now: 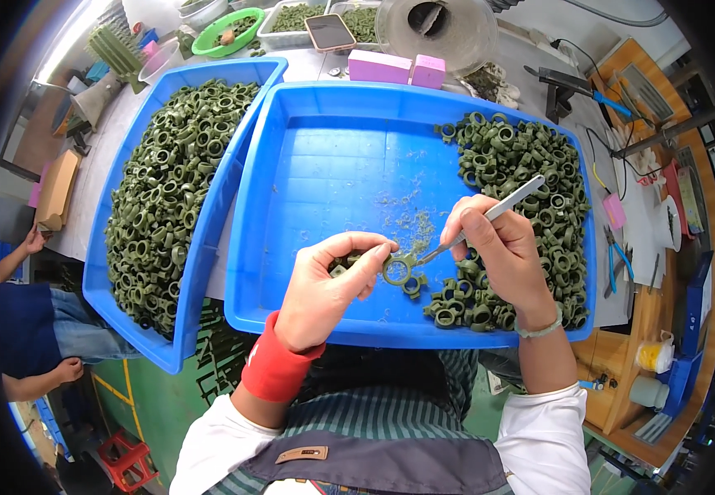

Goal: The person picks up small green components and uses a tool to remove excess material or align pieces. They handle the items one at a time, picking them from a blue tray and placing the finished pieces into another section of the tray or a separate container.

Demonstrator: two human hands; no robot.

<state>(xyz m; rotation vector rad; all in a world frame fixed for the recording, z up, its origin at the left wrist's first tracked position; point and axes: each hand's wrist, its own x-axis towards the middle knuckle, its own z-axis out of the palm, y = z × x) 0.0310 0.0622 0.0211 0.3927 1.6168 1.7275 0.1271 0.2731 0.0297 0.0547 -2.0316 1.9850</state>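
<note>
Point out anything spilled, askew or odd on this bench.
Loose green shavings are strewn over the middle of the wide tray, like litter beside the heaped rings. Also, a phone seems to rest across two tubs, an odd, perhaps unsteady perch.

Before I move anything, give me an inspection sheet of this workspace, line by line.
Surface: pale table under two blue trays, wide and narrow.
Job's things: green ring parts heaped in the narrow tray and at the wide tray's right; fine shavings mid-tray.
Clutter: phone, pink blocks, blue-handled pliers.
Hands: left pinches a ring part; right grips a slim metal tool, tip close to that part, contact unclear.
Cables: dark cable, upper right.
Surroundings: another person and red stool, left; green floor.
</note>
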